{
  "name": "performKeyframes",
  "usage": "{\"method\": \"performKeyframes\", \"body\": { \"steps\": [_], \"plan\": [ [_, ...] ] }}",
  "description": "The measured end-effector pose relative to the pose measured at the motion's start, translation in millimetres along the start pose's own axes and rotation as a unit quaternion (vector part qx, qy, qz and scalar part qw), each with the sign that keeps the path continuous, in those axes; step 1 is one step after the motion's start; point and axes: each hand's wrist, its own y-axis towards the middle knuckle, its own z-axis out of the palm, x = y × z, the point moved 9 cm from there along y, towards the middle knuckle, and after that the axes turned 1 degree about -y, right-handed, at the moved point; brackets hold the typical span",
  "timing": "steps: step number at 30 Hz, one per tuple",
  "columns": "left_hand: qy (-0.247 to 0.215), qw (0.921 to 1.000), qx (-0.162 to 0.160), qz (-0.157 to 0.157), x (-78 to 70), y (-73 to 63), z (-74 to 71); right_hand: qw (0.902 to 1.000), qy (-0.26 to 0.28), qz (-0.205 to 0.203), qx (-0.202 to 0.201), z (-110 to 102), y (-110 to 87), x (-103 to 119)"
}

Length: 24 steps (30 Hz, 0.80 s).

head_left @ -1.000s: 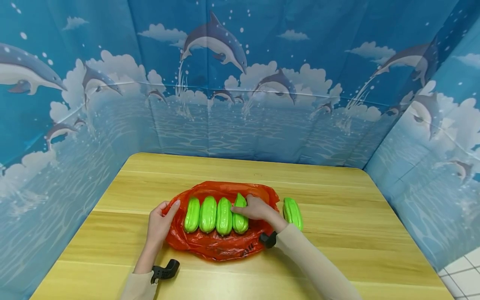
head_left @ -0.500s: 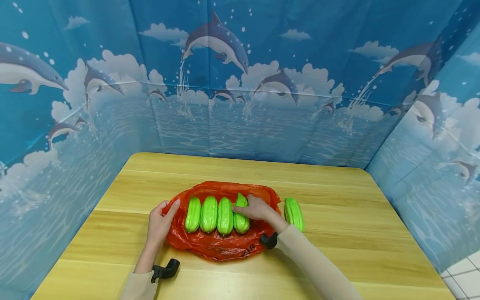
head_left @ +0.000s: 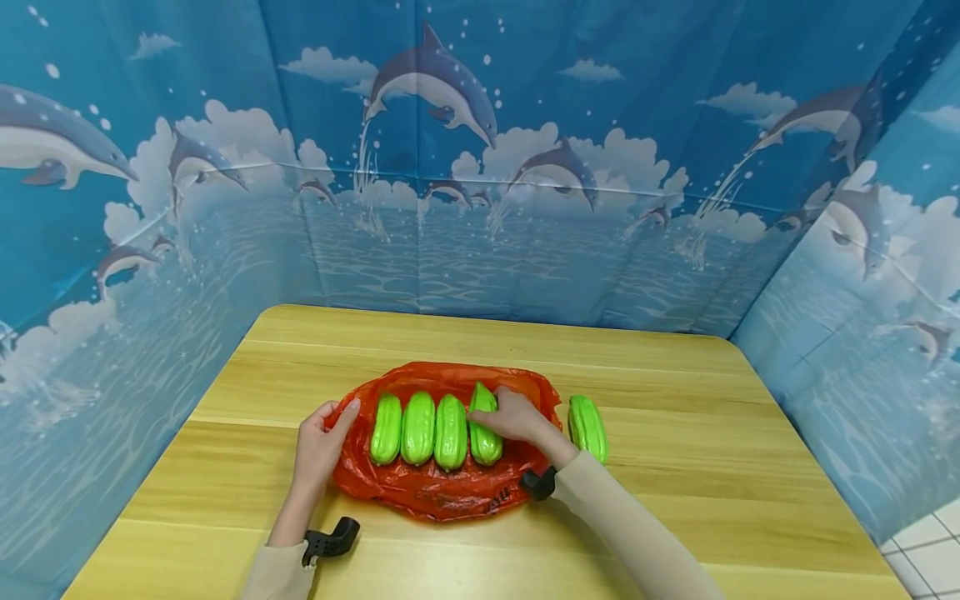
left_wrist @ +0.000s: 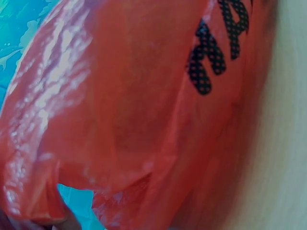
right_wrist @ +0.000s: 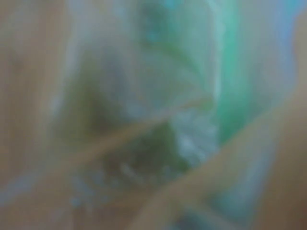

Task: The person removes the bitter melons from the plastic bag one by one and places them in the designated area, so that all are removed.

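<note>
An opened-out red plastic bag [head_left: 420, 496] lies on the table with glossy green ribbed gourds in a side-by-side row on it. My left hand [head_left: 318, 446] pinches the bag's left edge between thumb and fingers. In the left wrist view the red plastic [left_wrist: 129, 96] fills most of the picture, with part of a finger at the bottom left. My right hand [head_left: 517, 417] grips the rightmost gourd of the row [head_left: 486, 447], thumb on its left side. That gourd leans slightly, its pointed end up. The right wrist view is blurred.
One more green gourd [head_left: 587, 427] lies on the wooden table [head_left: 675, 500], just right of the bag and close to my right forearm. Behind the table hangs a blue dolphin-print curtain [head_left: 480, 250]. Each wrist wears a black camera mount [head_left: 332, 540].
My right hand and the gourd in it have shifted slightly to the right, so a narrow gap shows beside the neighbouring gourd. My left hand keeps its place on the bag's edge.
</note>
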Motion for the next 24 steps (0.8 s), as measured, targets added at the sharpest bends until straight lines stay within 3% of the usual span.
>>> {"method": "performKeyframes", "body": {
  "steps": [24],
  "plan": [
    [0.001,1.0000,0.000,0.002,-1.3,0.7,-1.9,0.9994,0.006,-0.014,-0.032,-12,-11.1,11]
  ]
}}
